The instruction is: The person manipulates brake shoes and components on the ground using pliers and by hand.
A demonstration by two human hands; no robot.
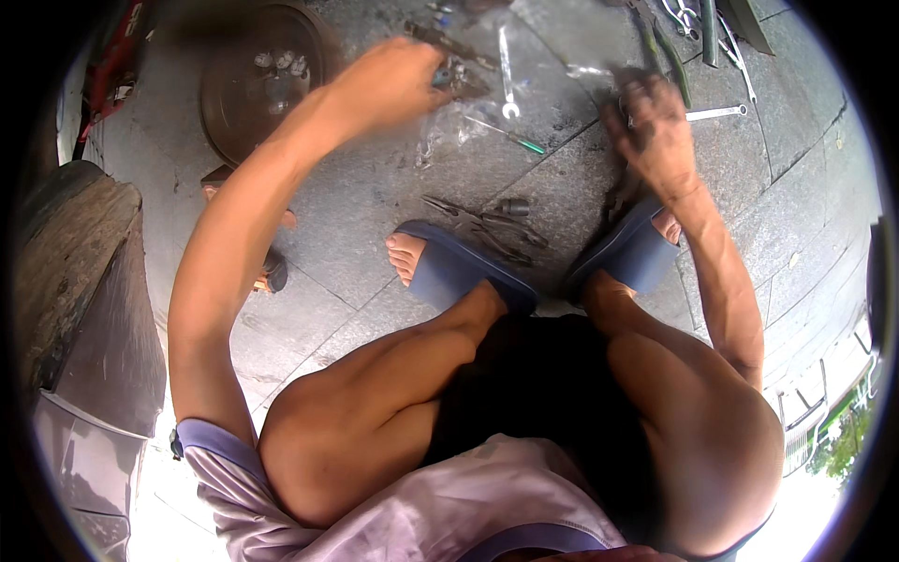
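My left hand (398, 86) reaches out at the upper middle, its fingers curled in at a dark, greasy metal piece (465, 82). The fingertips hide what they hold, if anything. To the right, my right hand (658, 126) hangs low over the paving, its darkened fingers smeared by motion. A wrench (719, 113) sticks out beside it. Between the hands lie a combination wrench (507, 73) and a thin screwdriver (508, 137) with a green handle. Nearer my feet are dark pliers (482, 225) and a small cylindrical socket (513, 207).
A round brown basin (217, 112) holding several crumpled whitish bits stands at the upper left. Green-handled pliers (667, 56) and more wrenches lie at the upper right. My blue slippers (459, 267) frame the near tools. Another person's foot (272, 272) shows behind my left arm.
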